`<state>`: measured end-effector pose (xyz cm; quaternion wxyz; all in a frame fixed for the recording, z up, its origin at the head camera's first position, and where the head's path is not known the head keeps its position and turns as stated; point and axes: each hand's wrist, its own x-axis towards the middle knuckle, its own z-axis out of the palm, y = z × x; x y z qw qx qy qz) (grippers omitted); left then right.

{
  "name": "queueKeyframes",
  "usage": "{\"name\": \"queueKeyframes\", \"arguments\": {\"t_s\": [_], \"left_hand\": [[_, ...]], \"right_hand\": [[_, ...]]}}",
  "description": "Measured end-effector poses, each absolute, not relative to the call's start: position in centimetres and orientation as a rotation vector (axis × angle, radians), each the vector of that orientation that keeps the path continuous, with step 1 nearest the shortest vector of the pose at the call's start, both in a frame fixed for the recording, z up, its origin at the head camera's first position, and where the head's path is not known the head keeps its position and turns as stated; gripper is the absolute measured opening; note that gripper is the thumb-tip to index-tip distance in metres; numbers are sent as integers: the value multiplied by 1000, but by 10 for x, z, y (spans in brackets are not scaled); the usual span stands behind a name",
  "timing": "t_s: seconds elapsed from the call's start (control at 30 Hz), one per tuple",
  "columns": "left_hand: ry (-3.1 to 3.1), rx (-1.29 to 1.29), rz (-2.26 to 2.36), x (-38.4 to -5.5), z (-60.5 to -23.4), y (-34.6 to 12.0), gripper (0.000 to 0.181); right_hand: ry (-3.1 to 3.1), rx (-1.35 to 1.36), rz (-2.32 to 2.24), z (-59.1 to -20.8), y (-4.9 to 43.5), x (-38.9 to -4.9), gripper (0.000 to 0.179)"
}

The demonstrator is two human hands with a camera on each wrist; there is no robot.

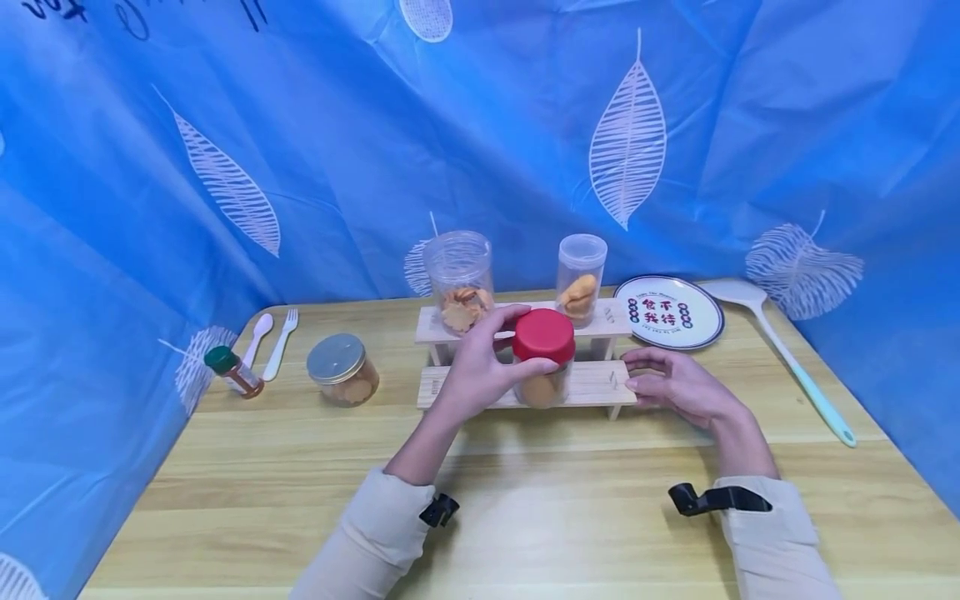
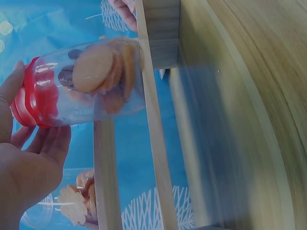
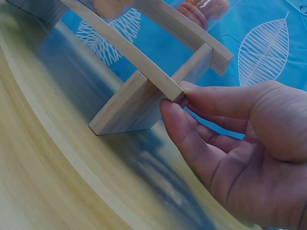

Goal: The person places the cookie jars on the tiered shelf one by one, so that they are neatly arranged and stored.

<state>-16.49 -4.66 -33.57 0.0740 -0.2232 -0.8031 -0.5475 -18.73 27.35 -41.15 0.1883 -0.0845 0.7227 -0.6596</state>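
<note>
Head view.
- Left hand (image 1: 480, 371), mine: curled about the lid of the red-lidded jar (image 1: 544, 340), thumb in front, fingers behind, a hold that likely keeps the jar steady from above.
- Red-lidded jar: at the lower board (image 1: 588, 387) of the wooden shelf (image 1: 617, 321), in front of the upper board.
- Right hand (image 1: 678, 387), mine: at the right end of the lower board, probably to keep the shelf from sliding.
- On the upper board: a wide jar (image 1: 459, 275) to the left and a narrow jar (image 1: 580, 271) to the right; the gap between them presumably keeps both easy to reach.
- Right of the shelf: a plate (image 1: 667, 337), lettered face up, and a long-handled spatula (image 1: 795, 369).
- Left of the shelf, on the table (image 1: 300, 492): a silver-lidded jar (image 1: 343, 371), a fork (image 1: 281, 344), a spoon (image 1: 258, 337) and a green-capped bottle (image 1: 235, 373) near the table's edge, perhaps set there out of my way.
- Behind: a blue cloth (image 1: 337, 208) with white leaves.

Left wrist view.
- My left hand holds the jar by its red lid only, leaving the clear body uncovered.
- Round biscuits (image 2: 98, 72) show inside; the jar's base appears to touch the lower board.

Right wrist view.
- My right hand pinches the lower board's end between thumb and finger, close by a shelf leg (image 3: 127, 105), a grip I judge suited to bracing.
</note>
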Motion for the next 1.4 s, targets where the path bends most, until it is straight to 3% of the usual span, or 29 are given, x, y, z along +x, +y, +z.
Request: {"name": "queueKeyframes", "arguments": {"t_s": [0.8,1.4], "left_hand": [[-2464,-575,-1585,-165,-343,-32,59],[-2443,-697,-1700,-165,-339,-22,52]], "right_hand": [[2033,-213,-1845,-412,273,-186,61],[2068,-219,-1815,-411,274,-186,62]]}}
